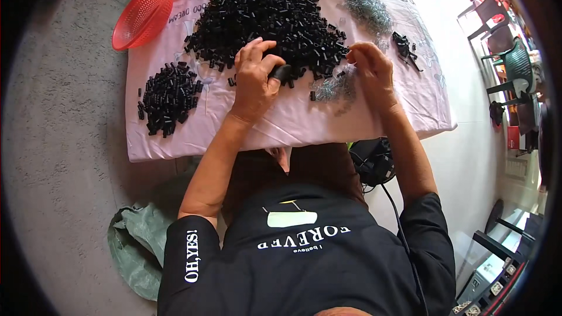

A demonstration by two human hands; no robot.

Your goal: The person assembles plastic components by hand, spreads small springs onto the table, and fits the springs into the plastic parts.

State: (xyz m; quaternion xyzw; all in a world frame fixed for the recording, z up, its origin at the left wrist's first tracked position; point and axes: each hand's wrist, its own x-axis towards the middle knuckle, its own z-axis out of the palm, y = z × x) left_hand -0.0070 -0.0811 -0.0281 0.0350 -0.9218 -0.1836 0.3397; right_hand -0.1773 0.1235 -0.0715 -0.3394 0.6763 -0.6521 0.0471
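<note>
Head view: handling small black pieces (263, 14) looks in hand; next move calls for a precise fingertip pinch. Pieces heaped on pink cloth (293, 124). Left hand (254, 76) half-curled, dark rounded object (281, 73) at thumb, held or worn unclear. Right hand (374, 73) fingers bent nearly together beside heap; can't tell if gripping.

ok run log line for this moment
left hand: at big black pile, black thing by thumb; right hand: at pile's right edge, near silvery bits; small black pile: left; red basket: back left

The left grip (253, 73) partly hides the black heap (263, 14).
</note>
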